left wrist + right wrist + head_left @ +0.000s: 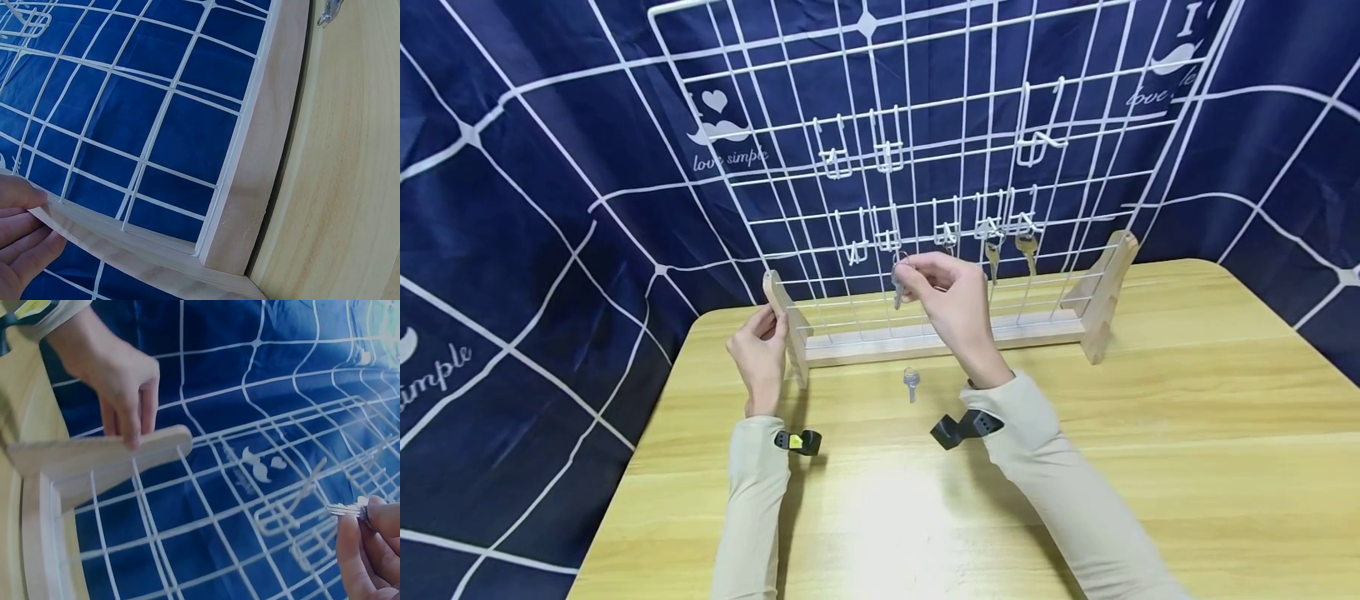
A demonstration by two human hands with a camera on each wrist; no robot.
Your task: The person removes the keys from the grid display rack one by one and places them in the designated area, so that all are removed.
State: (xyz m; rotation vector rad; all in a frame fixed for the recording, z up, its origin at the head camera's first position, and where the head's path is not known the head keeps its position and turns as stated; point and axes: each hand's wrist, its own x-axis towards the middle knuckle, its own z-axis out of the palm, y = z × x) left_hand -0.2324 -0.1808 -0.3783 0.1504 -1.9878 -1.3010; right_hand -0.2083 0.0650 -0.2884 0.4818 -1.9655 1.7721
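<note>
My right hand (951,300) pinches a small silver key (898,293) with a ring between thumb and fingertips, in front of the white wire grid (850,287). The same key (345,510) shows end-on in the right wrist view, close to the white hooks (275,519). My left hand (760,354) grips the upright wooden side piece (786,317) at the grid's left end, thumb on one face and fingers on the other. In the left wrist view, its fingertips (44,250) press that wooden edge.
Another silver key (912,385) lies on the wooden table (1187,433) before the rack's base. Brass-toned keys (1027,246) hang from lower hooks at the right. Several more white hooks (889,157) hang higher. A dark blue patterned cloth (535,250) surrounds the table.
</note>
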